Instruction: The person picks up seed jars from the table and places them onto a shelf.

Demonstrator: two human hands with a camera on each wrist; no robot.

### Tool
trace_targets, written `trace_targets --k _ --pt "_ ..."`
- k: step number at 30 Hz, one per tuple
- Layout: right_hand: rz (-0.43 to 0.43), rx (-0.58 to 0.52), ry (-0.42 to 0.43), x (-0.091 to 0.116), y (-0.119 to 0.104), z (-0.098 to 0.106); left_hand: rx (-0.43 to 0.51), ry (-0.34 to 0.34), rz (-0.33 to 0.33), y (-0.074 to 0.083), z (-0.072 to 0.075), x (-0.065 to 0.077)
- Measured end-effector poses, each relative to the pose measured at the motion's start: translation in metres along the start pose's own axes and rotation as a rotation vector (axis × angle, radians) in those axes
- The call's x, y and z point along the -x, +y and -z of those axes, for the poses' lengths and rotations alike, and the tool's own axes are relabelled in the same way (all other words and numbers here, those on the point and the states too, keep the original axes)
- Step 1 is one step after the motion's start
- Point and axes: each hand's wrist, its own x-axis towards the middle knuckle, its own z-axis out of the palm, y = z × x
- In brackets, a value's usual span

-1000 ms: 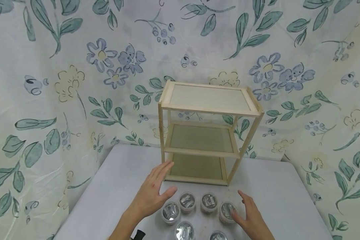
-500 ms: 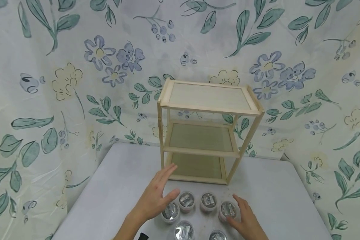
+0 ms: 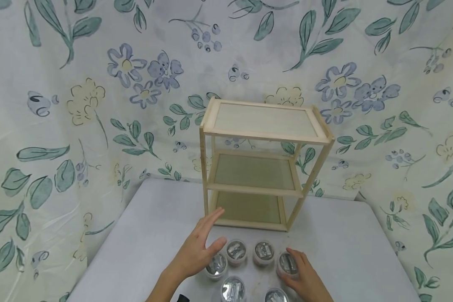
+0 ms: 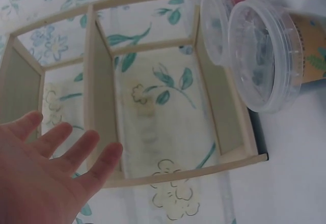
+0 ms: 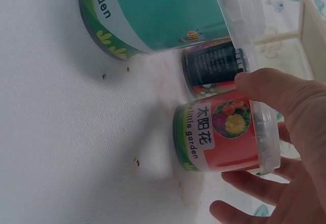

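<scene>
My right hand [image 3: 305, 277] is at a red-labelled plastic jar [image 5: 224, 132] with a clear lid, thumb on one side and fingers round the other. The label carries flower pictures and "little garden". In the head view this jar is the rightmost of the back row, upright on the table. My left hand [image 3: 196, 249] hovers with straight, spread fingers, holding nothing, beside the leftmost lidded jar [image 3: 217, 265] and before the wooden shelf [image 3: 249, 191]. The left wrist view shows the same palm [image 4: 35, 178] apart from the shelf frame.
Several similar jars stand close together at the table's front, among them a green-labelled jar [image 5: 173, 15] and a dark-labelled one [image 5: 211, 66]. The three-tier shelf stands behind them on the white table [image 3: 136, 235]. A floral curtain [image 3: 98, 105] hangs behind.
My right hand has moved left and its thumb and fingers have come round the red-labelled jar. My left hand has shifted slightly right, still with straight fingers.
</scene>
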Motion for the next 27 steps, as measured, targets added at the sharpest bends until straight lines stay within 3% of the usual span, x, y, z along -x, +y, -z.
trace_targets --k 12,22,27 --pt "-0.076 -0.006 -0.041 0.0 -0.002 0.001 0.013 -0.016 0.018 -0.005 -0.006 0.001" --pt "-0.078 -0.008 0.041 -0.002 -0.009 0.012 0.029 -0.001 0.033 -0.002 -0.007 -0.002" --pt "-0.129 -0.001 0.01 -0.002 -0.009 0.017 0.042 -0.009 0.047 -0.001 -0.008 -0.001"
